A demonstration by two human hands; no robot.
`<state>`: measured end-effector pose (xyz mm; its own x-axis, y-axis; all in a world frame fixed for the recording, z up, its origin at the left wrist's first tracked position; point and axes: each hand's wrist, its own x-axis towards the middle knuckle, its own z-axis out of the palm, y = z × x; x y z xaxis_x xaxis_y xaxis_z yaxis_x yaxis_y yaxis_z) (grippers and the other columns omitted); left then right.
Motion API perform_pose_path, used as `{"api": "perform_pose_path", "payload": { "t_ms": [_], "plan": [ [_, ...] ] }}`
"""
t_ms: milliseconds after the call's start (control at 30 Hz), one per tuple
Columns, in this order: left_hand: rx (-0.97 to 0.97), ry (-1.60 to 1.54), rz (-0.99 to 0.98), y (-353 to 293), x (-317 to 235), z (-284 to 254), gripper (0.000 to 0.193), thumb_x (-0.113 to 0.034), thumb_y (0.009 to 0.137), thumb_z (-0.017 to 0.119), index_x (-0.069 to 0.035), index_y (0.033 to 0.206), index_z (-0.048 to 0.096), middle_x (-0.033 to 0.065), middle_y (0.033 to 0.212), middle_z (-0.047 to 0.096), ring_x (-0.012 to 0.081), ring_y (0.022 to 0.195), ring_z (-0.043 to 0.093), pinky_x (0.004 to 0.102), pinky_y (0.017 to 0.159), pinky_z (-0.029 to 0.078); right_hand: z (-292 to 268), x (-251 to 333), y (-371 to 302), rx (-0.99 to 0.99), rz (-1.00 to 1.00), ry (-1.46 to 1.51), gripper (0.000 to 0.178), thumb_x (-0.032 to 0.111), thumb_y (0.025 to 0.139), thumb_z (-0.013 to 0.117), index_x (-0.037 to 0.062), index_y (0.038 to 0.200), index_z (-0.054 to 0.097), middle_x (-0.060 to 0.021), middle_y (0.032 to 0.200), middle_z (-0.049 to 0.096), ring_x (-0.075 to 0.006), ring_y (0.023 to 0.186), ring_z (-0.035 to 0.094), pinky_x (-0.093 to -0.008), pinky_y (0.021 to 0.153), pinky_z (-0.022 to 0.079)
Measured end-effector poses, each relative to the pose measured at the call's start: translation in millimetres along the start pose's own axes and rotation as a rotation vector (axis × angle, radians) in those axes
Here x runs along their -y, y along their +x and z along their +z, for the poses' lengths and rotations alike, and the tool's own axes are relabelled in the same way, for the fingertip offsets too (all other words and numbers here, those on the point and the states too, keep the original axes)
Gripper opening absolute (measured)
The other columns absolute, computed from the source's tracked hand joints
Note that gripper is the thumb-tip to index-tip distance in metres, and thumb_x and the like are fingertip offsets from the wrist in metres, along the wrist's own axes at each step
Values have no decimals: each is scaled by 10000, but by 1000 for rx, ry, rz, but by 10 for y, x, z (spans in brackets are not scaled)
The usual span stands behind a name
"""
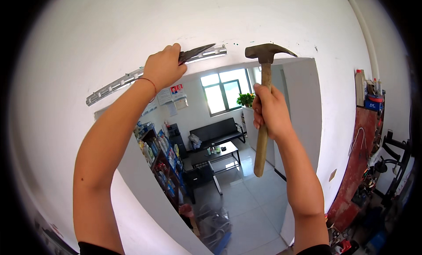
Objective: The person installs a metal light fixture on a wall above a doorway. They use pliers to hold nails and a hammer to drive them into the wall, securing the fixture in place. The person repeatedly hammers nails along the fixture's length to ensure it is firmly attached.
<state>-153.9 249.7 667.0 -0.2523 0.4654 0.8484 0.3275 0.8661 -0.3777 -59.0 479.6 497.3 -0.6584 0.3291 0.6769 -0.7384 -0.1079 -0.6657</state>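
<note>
Above the doorway, a slotted silver metal rail (115,85) lies along the white wall, slanting up to the right in this view. My left hand (165,66) is closed at the rail's middle around a dark pointed metal tool (198,52), whose tip points right along the rail. The fist hides the rest of that tool, so its exact kind is unclear. My right hand (272,110) grips the wooden handle of a claw hammer (261,151). The hammer is upright, its claw to the right, near the opening's upper edge and apart from the rail.
Through the doorway are a black sofa (218,131), a low table (214,154) and a loaded shelf (160,162). A plant (245,99) stands near the window. To the right are a red cabinet (359,145) crowded with items and a wall pipe (367,33).
</note>
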Motion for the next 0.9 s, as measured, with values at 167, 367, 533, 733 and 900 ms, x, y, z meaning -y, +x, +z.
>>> {"api": "perform_pose_path", "payload": {
  "t_ms": [167, 367, 533, 733, 900],
  "plan": [
    [-242, -125, -69, 79, -169, 198, 326, -349, 922, 729, -57, 996, 605, 109, 956, 697, 294, 911, 692, 427, 767, 551, 85, 143, 60, -48, -270, -61, 317, 366, 1064, 513, 59, 986, 526, -17, 687, 510, -96, 538, 490, -266, 490, 423],
    [-457, 18, -30, 90, -158, 446, 374, -396, 893, 771, -71, 945, 593, 93, 899, 644, 281, 850, 642, 424, 741, 520, 113, -150, 233, -199, -301, -368, 473, 479, 1083, 517, 19, 979, 548, -44, 671, 550, -143, 587, 543, -345, 570, 442],
    [-554, 111, 42, 59, -148, 528, 335, -378, 895, 772, -93, 935, 601, 73, 883, 617, 250, 814, 612, 392, 711, 490, 297, -358, 496, -351, -572, -575, 427, 412, 1093, 477, 10, 965, 544, -217, 715, 629, -417, 659, 622, -489, 653, 490],
    [-570, 122, 52, 70, -155, 570, 324, -371, 905, 760, -91, 940, 600, 72, 884, 606, 249, 823, 612, 391, 720, 487, 348, -239, 786, -372, -419, -604, 429, 410, 1088, 482, 8, 957, 550, -250, 800, 671, -461, 722, 640, -533, 700, 496],
    [-576, 142, 55, 61, -85, 577, 338, -380, 907, 756, -87, 945, 593, 79, 894, 612, 258, 826, 614, 401, 725, 490, 418, -72, 440, -420, -754, -365, 409, 415, 1099, 475, 19, 998, 506, -183, 714, 627, -391, 666, 598, -483, 692, 494]
  ]
}}
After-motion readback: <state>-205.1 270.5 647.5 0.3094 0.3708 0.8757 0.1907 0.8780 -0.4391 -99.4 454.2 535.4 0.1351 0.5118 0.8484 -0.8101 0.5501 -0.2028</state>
